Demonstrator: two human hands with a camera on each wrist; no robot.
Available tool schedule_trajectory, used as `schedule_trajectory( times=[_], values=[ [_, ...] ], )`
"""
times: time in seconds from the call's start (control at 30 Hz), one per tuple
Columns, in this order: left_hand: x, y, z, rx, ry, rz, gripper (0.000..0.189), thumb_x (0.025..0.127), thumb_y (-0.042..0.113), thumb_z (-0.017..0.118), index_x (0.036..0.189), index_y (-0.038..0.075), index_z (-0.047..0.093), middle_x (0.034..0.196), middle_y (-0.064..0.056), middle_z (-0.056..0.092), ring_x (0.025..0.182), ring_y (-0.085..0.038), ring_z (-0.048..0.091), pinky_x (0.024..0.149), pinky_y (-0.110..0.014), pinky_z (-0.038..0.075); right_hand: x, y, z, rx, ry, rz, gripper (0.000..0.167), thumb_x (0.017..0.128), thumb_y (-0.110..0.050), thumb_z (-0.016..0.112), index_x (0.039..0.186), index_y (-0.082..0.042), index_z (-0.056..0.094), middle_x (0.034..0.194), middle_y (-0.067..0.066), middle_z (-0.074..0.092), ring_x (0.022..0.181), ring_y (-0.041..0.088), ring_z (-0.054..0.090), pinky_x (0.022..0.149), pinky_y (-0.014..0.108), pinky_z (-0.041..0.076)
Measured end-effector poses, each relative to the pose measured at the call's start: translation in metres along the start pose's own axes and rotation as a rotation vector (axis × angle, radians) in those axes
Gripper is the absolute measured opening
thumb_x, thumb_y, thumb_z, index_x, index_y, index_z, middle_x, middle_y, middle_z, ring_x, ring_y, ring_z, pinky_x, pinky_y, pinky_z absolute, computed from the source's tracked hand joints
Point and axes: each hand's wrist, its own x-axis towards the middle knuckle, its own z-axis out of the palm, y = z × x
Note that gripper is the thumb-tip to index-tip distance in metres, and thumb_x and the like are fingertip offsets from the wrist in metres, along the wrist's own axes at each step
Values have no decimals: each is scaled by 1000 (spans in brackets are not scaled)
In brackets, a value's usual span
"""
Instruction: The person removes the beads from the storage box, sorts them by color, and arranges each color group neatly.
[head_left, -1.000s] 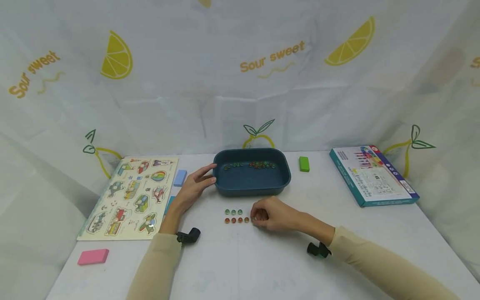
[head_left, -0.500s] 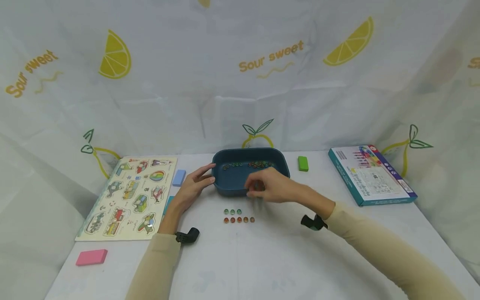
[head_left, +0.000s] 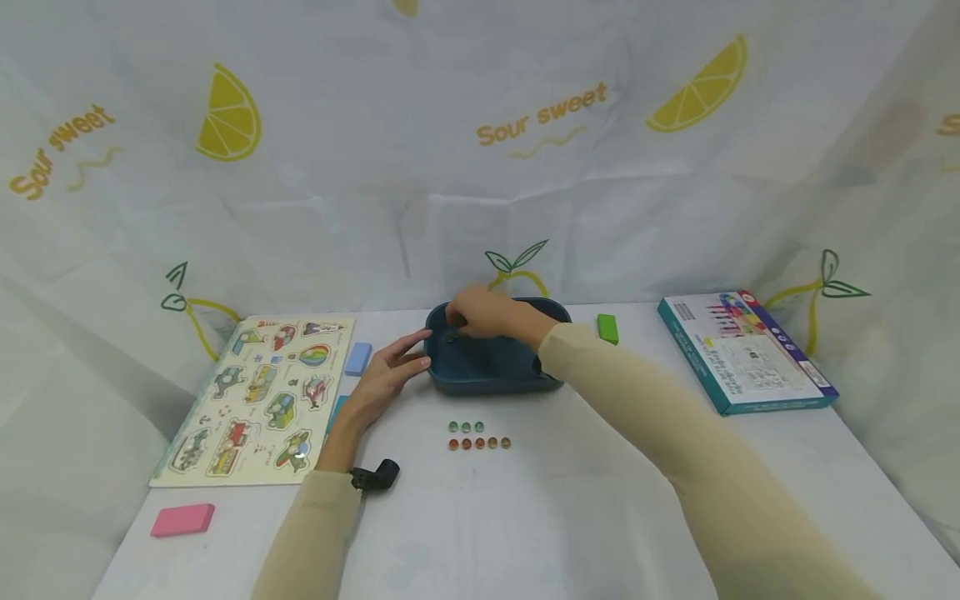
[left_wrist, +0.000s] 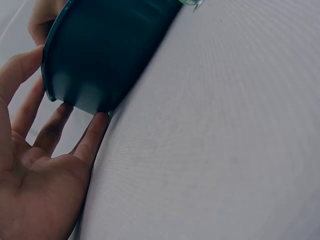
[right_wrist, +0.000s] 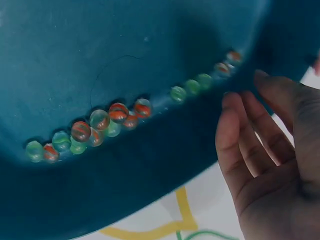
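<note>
The dark blue tray (head_left: pixel 495 387) stands at the back of the table. My left hand (head_left: pixel 386 379) touches its left end with extended fingertips, which the left wrist view also shows against the tray wall. Over the tray's back left corner is my right hand (head_left: pixel 480 312); in the right wrist view its thumb and fingers are apart beside the marbles, with nothing between them. Glass marbles (right_wrist: pixel 100 120), green and orange, lie along the tray's far side. In front of the tray, a row of green marbles (head_left: pixel 467 427) sits above a longer row of orange marbles (head_left: pixel 480 443).
A picture puzzle board (head_left: pixel 262 400) lies at the left, near a light blue block (head_left: pixel 358 358) and a pink block (head_left: pixel 182 520). A green block (head_left: pixel 607 328) and a flat box (head_left: pixel 750 354) are at the right. A printed curtain (head_left: pixel 420 208) hangs behind.
My right hand left the end of the orange row, where a marble now lies, and moved up and left into the tray. My left hand has stayed at the tray's end.
</note>
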Motion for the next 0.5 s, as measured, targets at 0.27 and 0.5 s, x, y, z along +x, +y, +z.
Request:
schedule_trajectory(
  times=[0.27, 0.5],
  values=[
    [2, 0, 1, -3, -7, 9, 58, 105, 14, 66, 160, 16, 48, 174, -6, 33, 159, -35, 36, 132, -56, 24, 23, -8, 20, -157, -60, 10, 13, 103, -10, 66, 110, -9, 78, 106, 6, 78, 99, 22, 70, 94, 39, 58],
    [1, -1, 0, -1, -6, 6, 59, 105, 16, 66, 161, 16, 47, 175, -7, 31, 159, -36, 34, 133, -59, 20, 28, -15, 24, -122, -97, 49, 19, 106, -11, 63, 119, -11, 77, 114, 8, 77, 108, 25, 72, 101, 43, 59]
  ],
)
